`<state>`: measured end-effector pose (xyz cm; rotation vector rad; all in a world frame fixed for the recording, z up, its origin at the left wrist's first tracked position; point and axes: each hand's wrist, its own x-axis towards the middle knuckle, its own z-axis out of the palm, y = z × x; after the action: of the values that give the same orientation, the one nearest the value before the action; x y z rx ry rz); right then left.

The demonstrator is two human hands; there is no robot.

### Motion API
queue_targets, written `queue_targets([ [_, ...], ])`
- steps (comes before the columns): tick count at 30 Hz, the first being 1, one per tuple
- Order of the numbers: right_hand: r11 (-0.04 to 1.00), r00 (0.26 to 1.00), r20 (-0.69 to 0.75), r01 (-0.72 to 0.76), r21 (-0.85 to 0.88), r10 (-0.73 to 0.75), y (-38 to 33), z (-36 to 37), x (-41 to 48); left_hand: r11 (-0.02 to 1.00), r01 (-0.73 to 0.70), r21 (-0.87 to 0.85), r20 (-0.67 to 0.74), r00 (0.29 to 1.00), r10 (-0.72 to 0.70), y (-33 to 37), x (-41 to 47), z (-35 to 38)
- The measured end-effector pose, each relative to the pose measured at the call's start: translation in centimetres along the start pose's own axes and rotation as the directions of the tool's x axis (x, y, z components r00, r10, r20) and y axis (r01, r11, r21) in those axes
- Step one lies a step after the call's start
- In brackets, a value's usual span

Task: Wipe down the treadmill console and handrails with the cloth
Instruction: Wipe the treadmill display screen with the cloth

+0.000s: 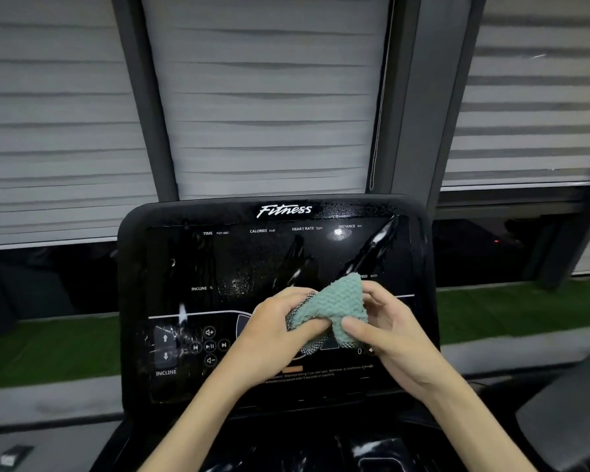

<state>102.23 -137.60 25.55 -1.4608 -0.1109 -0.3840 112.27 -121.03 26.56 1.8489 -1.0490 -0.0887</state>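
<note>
Cloth (331,308), teal, bunched btwn both hands just before console (133,301) lower centre. L hand (280,332) pinches its left edge; R hand (385,330) grips right side. Streaked display (252,257) lies directly beyond, both hands equally near.

A pale striped middle blind (269,97) hangs lowered between a dark left post (143,97) and a wider right post (419,97), with a thin pull cord (380,114) along its right edge. Beyond the posts hang a left blind (55,131) and a right blind (532,114) of the same kind. Below the middle blind's level, on both sides, lie dark window glass (48,277), a small red light (497,240) down to the right, and lower a strip of green turf (48,349).
</note>
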Motion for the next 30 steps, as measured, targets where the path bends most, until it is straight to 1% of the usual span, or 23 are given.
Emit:
queue_targets([
  [1, 0.998, 1.000, -0.001, -0.018, 0.066, 0.019, 0.2, 0.0, 0.0, 0.999, 0.010, -0.035, 0.004, 1.000, -0.010, 0.1, 0.1, 0.2],
  [3, 0.958, 0.996, 0.043, -0.086, 0.272, 0.078, 0.5, 0.2, 0.1, 0.995, 0.018, -0.101, -0.025, 0.999, -0.021, 0.2, 0.4, 0.6],
  [4, 0.932, 0.995, 0.039, -0.103, 0.348, 0.096, 0.7, 0.4, 0.1, 0.993, 0.012, -0.117, -0.058, 0.998, -0.019, 0.3, 0.6, 1.0],
  [5, 0.917, 0.993, 0.015, -0.116, 0.382, 0.119, 0.7, 0.7, 0.1, 0.994, 0.003, -0.113, -0.097, 0.995, -0.014, 0.2, 0.8, 1.3],
  [7, 0.920, 0.986, -0.053, -0.126, 0.371, 0.157, 0.8, 0.9, 0.2, 0.999, -0.033, -0.035, -0.135, 0.990, 0.028, -0.2, 1.4, 2.0],
  [8, 0.921, 0.981, -0.093, -0.126, 0.369, 0.172, 1.0, 0.6, 0.3, 0.998, -0.062, 0.017, -0.111, 0.992, 0.064, -0.4, 1.7, 2.2],
  [11, 0.906, 0.958, -0.213, -0.088, 0.414, 0.191, 0.7, -1.0, 0.6, 0.982, -0.144, 0.124, 0.035, 0.989, 0.140, -0.9, 3.5, 1.9],
  [12, 0.914, 0.942, -0.274, -0.074, 0.399, 0.196, 0.4, -1.8, 0.9, 0.971, -0.170, 0.170, 0.050, 0.985, 0.164, -1.1, 4.5, 1.4],
  [14, 0.956, 0.889, -0.430, -0.031, 0.293, 0.161, -0.4, -4.0, 1.9, 0.908, -0.239, 0.345, 0.006, 0.968, 0.252, -1.8, 7.2, -0.3],
  [15, 0.984, 0.853, -0.514, 0.000, 0.178, 0.093, -1.0, -5.3, 2.6, 0.836, -0.272, 0.476, -0.026, 0.946, 0.323, -2.2, 8.8, -1.3],
  [16, 1.000, 0.808, -0.588, 0.027, -0.001, -0.023, -1.7, -6.8, 3.4, 0.739, -0.283, 0.612, -0.044, 0.920, 0.389, -2.4, 10.4, -2.4],
  [17, 0.975, 0.759, -0.629, 0.035, -0.220, -0.170, -2.4, -8.3, 4.4, 0.643, -0.263, 0.720, -0.048, 0.904, 0.424, -2.5, 12.0, -3.4],
  [18, 0.896, 0.710, -0.625, 0.018, -0.444, -0.324, -3.2, -9.8, 5.5, 0.573, -0.223, 0.789, -0.047, 0.907, 0.418, -2.5, 13.2, -4.3],
  [19, 0.768, 0.668, -0.574, -0.007, -0.641, -0.473, -4.1, -11.1, 6.6, 0.527, -0.183, 0.830, -0.048, 0.918, 0.394, -2.4, 14.3, -5.0],
  [20, 0.615, 0.636, -0.484, -0.019, -0.788, -0.601, -4.9, -12.2, 7.9, 0.496, -0.150, 0.855, -0.047, 0.931, 0.363, -2.4, 14.9, -5.4],
  [21, 0.466, 0.627, -0.374, -0.020, -0.884, -0.683, -5.5, -13.2, 9.2, 0.467, -0.130, 0.875, -0.040, 0.941, 0.337, -2.6, 15.4, -5.6],
  [22, 0.332, 0.650, -0.260, -0.013, -0.943, -0.714, -5.8, -14.0, 10.7, 0.441, -0.118, 0.890, -0.030, 0.949, 0.315, -2.9, 15.4, -5.5],
  [23, 0.226, 0.690, -0.157, 0.010, -0.974, -0.707, -5.6, -14.6, 12.0, 0.417, -0.114, 0.902, -0.018, 0.954, 0.300, -3.2, 15.3, -5.4],
  [24, 0.158, 0.735, -0.073, 0.046, -0.986, -0.674, -4.9, -15.2, 13.0, 0.399, -0.111, 0.910, -0.010, 0.957, 0.290, -3.5, 15.0, -5.1],
  [25, 0.136, 0.781, -0.020, 0.084, -0.987, -0.624, -4.0, -15.6, 13.7, 0.388, -0.108, 0.915, -0.009, 0.957, 0.288, -3.8, 14.7, -4.9],
  [27, 0.184, 0.831, 0.001, 0.125, -0.975, -0.557, -2.3, -15.9, 13.8, 0.379, -0.094, 0.921, -0.021, 0.957, 0.289, -4.1, 14.4, -4.5],
  [28, 0.190, 0.831, 0.008, 0.136, -0.972, -0.556, -1.8, -16.2, 13.6, 0.375, -0.082, 0.923, -0.032, 0.957, 0.288, -4.1, 14.3, -4.3],
  [30, 0.144, 0.830, 0.043, 0.148, -0.978, -0.556, -0.9, -16.6, 12.9, 0.370, -0.055, 0.927, -0.059, 0.955, 0.289, -4.1, 14.3, -3.9],
])
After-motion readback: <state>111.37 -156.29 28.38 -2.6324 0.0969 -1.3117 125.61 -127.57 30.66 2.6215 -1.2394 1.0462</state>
